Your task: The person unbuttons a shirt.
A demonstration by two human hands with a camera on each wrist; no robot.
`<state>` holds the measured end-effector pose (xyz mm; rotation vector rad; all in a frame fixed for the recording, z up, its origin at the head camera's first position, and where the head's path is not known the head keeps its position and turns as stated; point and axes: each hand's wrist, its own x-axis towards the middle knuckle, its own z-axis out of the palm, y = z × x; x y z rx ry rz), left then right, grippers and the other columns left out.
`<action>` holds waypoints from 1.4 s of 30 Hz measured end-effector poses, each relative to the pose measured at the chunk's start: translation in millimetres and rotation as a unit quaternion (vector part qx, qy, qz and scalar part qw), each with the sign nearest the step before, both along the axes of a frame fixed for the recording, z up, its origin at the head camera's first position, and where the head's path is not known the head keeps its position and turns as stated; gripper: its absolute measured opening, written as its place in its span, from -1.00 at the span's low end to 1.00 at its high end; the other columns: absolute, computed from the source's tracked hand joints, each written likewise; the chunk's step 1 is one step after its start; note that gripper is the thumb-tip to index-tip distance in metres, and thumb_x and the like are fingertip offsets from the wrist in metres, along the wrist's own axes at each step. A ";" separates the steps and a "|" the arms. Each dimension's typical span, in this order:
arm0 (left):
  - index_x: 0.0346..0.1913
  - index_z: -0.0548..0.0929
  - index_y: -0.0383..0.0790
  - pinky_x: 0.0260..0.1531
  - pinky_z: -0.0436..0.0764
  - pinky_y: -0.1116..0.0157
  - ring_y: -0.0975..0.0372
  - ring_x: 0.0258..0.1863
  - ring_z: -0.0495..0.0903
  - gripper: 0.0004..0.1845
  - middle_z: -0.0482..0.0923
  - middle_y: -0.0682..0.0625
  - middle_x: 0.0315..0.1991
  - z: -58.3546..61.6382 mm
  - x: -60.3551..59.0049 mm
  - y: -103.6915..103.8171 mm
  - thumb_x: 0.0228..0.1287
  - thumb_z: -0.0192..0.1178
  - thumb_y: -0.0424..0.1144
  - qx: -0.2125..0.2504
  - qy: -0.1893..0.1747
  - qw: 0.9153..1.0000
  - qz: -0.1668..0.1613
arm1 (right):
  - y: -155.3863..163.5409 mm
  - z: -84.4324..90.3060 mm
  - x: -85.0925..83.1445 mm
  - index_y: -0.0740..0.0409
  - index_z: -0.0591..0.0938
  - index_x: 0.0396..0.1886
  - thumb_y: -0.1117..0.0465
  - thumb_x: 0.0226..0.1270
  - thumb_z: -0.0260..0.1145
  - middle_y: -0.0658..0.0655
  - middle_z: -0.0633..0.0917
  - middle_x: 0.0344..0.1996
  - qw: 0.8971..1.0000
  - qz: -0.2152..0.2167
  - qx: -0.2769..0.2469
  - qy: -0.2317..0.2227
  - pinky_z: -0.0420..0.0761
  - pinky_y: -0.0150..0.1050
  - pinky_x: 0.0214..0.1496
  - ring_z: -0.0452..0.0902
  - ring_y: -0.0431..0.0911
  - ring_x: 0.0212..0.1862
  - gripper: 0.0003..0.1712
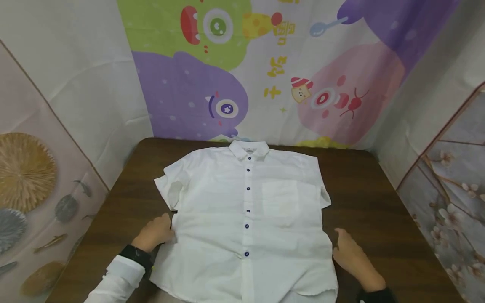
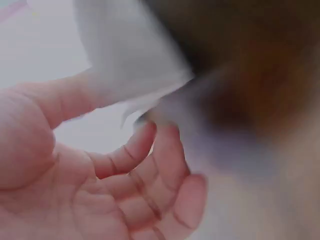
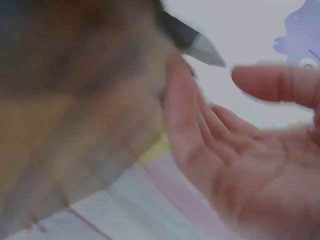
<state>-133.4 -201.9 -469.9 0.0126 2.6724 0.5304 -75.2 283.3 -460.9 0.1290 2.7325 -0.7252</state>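
A white short-sleeved shirt [image 1: 216,202] with a collar, a chest pocket and dark blue buttons lies front up, spread flat. My left hand [image 1: 155,232] pinches its left side edge below the sleeve. In the left wrist view, white cloth [image 2: 120,45] covers the end of the thumb, and the other fingers [image 2: 170,155] are curled. Beside the opposite side edge, low down, is my right hand [image 1: 350,254], its index finger extended and its thumb side right at the cloth. The right wrist view shows that thumb apart from the fingers [image 3: 185,115].
The shirt lies on a dark brown wooden table [image 1: 363,185]. Behind the table hangs a cloth printed with cartoon monsters [image 1: 197,92]. Patterned hangings flank it, one with shell-like shapes [image 1: 22,172], one with blossoms [image 1: 451,216].
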 end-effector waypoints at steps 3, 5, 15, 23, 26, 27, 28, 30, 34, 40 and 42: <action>-0.09 0.39 -0.55 -0.32 0.51 0.06 -0.03 -0.29 0.46 -0.62 0.43 -0.31 -0.22 18.7 -2.9 6.8 0.11 0.18 -0.34 0.011 0.028 0.999 -0.039 | -14.6 8.1 -7.3 0.45 0.33 0.17 0.38 0.27 0.02 0.43 0.48 -0.04 0.994 0.026 0.016 0.101 0.48 0.04 -0.16 0.45 0.20 -0.06 -0.53; -0.11 0.45 -0.47 -0.27 0.50 0.06 -0.01 -0.24 0.44 -0.67 0.43 -0.25 -0.22 27.8 -6.0 13.8 0.14 0.21 -0.31 0.023 0.040 0.995 -0.087 | -29.7 8.4 -14.6 0.37 0.47 0.07 0.37 0.27 0.08 0.33 0.51 -0.09 0.987 0.052 0.011 0.150 0.46 0.06 -0.08 0.42 0.18 -0.02 -0.63; 0.35 0.25 -0.21 0.20 0.28 -0.08 -0.22 0.32 0.14 -0.25 0.11 -0.26 0.39 -11.0 -26.3 69.6 0.14 0.28 -0.04 0.016 0.016 0.971 -0.239 | -79.8 -27.5 -69.2 0.13 0.42 0.25 -0.09 0.17 0.31 0.29 0.35 0.23 0.986 0.140 0.083 0.026 0.41 0.20 0.04 0.27 0.28 0.18 -0.31; 0.41 0.14 -0.19 0.30 0.10 -0.13 -0.30 0.38 -0.09 -0.09 -0.03 -0.26 0.44 -25.0 -44.9 81.1 0.06 0.30 0.08 -0.023 0.035 0.973 -0.227 | -77.7 -30.1 -91.1 0.11 0.12 0.43 -0.20 0.03 0.37 0.38 -0.05 0.43 0.980 0.163 0.095 -0.055 0.15 0.39 0.19 -0.18 0.43 0.39 0.06; 0.39 0.17 -0.22 0.31 0.05 -0.15 -0.33 0.37 -0.10 -0.11 -0.03 -0.31 0.43 -23.6 -48.1 81.9 0.06 0.31 0.06 -0.013 0.042 0.974 -0.222 | -75.3 -28.1 -94.3 0.10 0.07 0.45 -0.21 0.03 0.37 0.38 -0.10 0.44 0.979 0.175 0.090 -0.054 0.08 0.46 0.16 -0.25 0.45 0.39 0.09; 0.37 0.21 -0.23 0.31 0.06 -0.14 -0.33 0.36 -0.08 -0.14 0.00 -0.32 0.42 -23.8 -48.0 82.3 0.06 0.32 0.04 -0.009 0.049 0.975 -0.218 | -74.3 -27.8 -94.2 0.10 0.07 0.45 -0.20 0.03 0.38 0.38 -0.11 0.44 0.979 0.177 0.087 -0.052 0.06 0.48 0.16 -0.26 0.44 0.39 0.09; 0.33 0.27 -0.25 0.29 0.10 -0.13 -0.33 0.35 -0.02 -0.18 0.05 -0.33 0.40 -24.3 -47.4 82.6 0.04 0.34 0.02 -0.007 0.059 0.975 -0.216 | -72.9 -28.4 -93.7 0.10 0.07 0.45 -0.19 0.03 0.38 0.38 -0.11 0.44 0.979 0.181 0.085 -0.049 0.05 0.48 0.16 -0.27 0.44 0.40 0.09; 0.21 0.38 -0.27 0.23 0.22 -0.10 -0.28 0.29 0.14 -0.29 0.20 -0.33 0.32 -26.0 -44.2 83.1 0.02 0.36 -0.02 -0.003 0.083 0.974 -0.213 | -70.7 -29.2 -91.0 0.11 0.10 0.44 -0.15 0.04 0.39 0.37 -0.09 0.44 0.979 0.183 0.081 -0.039 0.05 0.47 0.17 -0.26 0.42 0.40 0.06; -0.07 0.49 -0.23 -0.02 0.44 0.01 -0.12 0.02 0.41 -0.54 0.42 -0.25 0.07 -32.2 -34.1 83.7 0.02 0.37 -0.08 -0.008 0.146 0.965 -0.218 | -67.9 -32.5 -81.1 0.16 0.19 0.40 -0.05 0.09 0.38 0.36 0.01 0.43 0.981 0.176 0.080 -0.015 0.09 0.42 0.20 -0.17 0.40 0.40 -0.06; -0.21 0.51 -0.21 -0.36 0.49 0.11 0.01 -0.28 0.43 -0.61 0.44 -0.10 -0.21 -34.5 -21.0 85.0 0.00 0.38 -0.07 -0.021 0.208 0.955 -0.211 | -69.6 -36.9 -69.7 0.25 0.32 0.29 0.03 0.13 0.36 0.40 0.13 0.38 0.984 0.159 0.081 0.014 0.19 0.34 0.20 -0.05 0.37 0.38 -0.22; -0.20 0.50 -0.21 -0.40 0.48 0.12 0.03 -0.30 0.42 -0.60 0.43 -0.08 -0.23 -34.5 -19.1 85.9 0.00 0.38 -0.07 -0.029 0.217 0.954 -0.206 | -68.8 -38.8 -69.4 0.25 0.32 0.29 0.03 0.15 0.35 0.39 0.12 0.39 0.983 0.161 0.083 0.018 0.20 0.29 0.23 -0.04 0.35 0.38 -0.23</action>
